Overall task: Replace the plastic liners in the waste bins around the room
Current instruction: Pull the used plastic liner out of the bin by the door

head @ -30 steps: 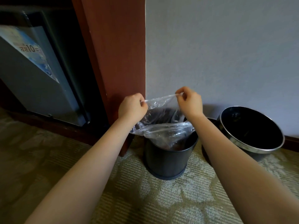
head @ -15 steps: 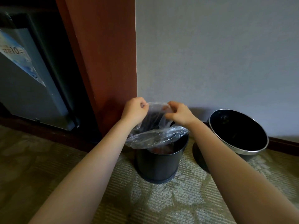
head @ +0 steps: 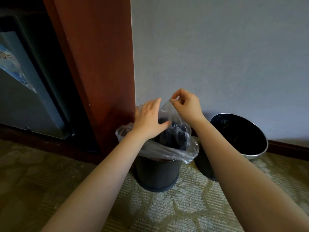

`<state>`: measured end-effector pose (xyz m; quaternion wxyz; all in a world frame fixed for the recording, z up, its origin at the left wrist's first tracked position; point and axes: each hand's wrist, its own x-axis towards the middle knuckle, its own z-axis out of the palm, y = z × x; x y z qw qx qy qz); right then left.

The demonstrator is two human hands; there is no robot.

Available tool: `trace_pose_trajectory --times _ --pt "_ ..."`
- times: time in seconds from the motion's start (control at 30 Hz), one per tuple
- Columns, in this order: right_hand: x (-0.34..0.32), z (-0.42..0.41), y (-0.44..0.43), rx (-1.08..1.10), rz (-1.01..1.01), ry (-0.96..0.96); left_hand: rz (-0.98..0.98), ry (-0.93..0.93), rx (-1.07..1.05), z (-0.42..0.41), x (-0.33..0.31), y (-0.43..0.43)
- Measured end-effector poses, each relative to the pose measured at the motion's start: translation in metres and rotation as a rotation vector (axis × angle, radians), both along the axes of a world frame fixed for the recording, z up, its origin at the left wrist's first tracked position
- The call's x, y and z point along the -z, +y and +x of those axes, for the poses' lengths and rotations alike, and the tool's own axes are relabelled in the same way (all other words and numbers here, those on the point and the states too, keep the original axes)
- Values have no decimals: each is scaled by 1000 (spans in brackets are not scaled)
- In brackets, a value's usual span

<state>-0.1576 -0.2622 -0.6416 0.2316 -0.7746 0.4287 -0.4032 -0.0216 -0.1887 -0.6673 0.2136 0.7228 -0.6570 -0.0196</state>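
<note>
The clear plastic liner [head: 168, 152] sits in the small dark bin [head: 157, 174], which stands on the patterned carpet [head: 167, 210] against the wall [head: 217, 56], just right of the reddish wooden panel [head: 100, 64]. A second ago both hands were closed into fists on the liner's edge and stretched it between them above the bin. Now the left hand [head: 148, 120] has let go. Its fingers are straight and spread, palm down, over the left side of the liner's mouth; I cannot tell whether it touches the plastic. The right hand [head: 188, 106] has kept its hold: thumb and fingertips pinch the far edge of the liner and lift it above the bin's mouth.

The near edge of the liner now droops over the bin's near rim and hangs down its right side, where before it was bunched above the opening. So the liner is open and partly seated, which suggests the fitting of this bin is well along. What seems left is to push the bag down inside with the free left hand and fold the raised far edge over the far rim.

To the right, near the wall, a second bin [head: 239, 133] with a shiny metal rim lies tilted, mouth towards the camera, with no liner that I can see. A dark cabinet door [head: 25, 106] with a sticker is at far left.
</note>
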Motion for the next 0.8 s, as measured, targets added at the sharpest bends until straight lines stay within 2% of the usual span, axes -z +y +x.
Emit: trace_pose_trajectory --times 0.1,0.2,0.27,0.3,0.37,0.43,0.5,0.6,0.63,0.7,0.8 --pt "3 -3 0 18 42 -43 19 37 -28 3 9 -4" --pt "11 -13 2 -127 309 -16 -4 50 -35 9 9 1" --pt "20 -23 2 -235 526 121 -50 52 -80 13 8 3" --pt "27 -28 3 -241 555 236 -76 60 -106 14 8 3" --pt "42 -37 1 -193 494 490 -85 79 -135 15 6 2" --pt "52 -43 -1 -118 465 593 -65 56 -134 14 7 1" --pt "51 -46 -4 -44 446 547 -136 -49 -124 11 12 2" --pt "37 -45 -8 98 289 377 -559 -119 50 3 12 5" --pt "31 -44 -8 125 248 340 -623 -103 137 0 10 7" --pt "24 -43 -7 151 190 306 -564 -49 296 -7 9 12" --pt "25 -45 -7 202 120 350 -267 -24 437 -15 15 19"
